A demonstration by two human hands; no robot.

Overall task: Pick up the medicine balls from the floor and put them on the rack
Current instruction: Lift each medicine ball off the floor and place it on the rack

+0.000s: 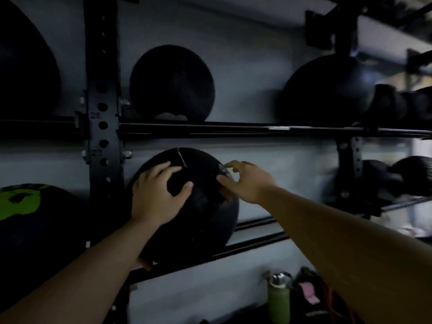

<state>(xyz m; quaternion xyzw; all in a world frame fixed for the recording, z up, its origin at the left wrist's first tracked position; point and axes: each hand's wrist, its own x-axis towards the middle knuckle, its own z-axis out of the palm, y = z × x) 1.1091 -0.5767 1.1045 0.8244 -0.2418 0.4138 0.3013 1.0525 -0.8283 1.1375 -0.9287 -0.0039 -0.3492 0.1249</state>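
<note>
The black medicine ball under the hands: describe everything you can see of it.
The black medicine ball is large, round and matte, with a pale seam line near its top, a faint light marking on its upper right and small orange patches on its side and bottom. It appears to sit across the two lower rails, just right of the holed upright post. The left hand rests spread on its front; the right hand touches its upper right with its fingertips.

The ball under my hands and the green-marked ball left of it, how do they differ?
The ball under the hands is black with a pale seam line; the green-marked ball carries bright green patches. The left hand and right hand touch the first; nothing touches the second. Both are dark, round and sit on the rack.
</note>
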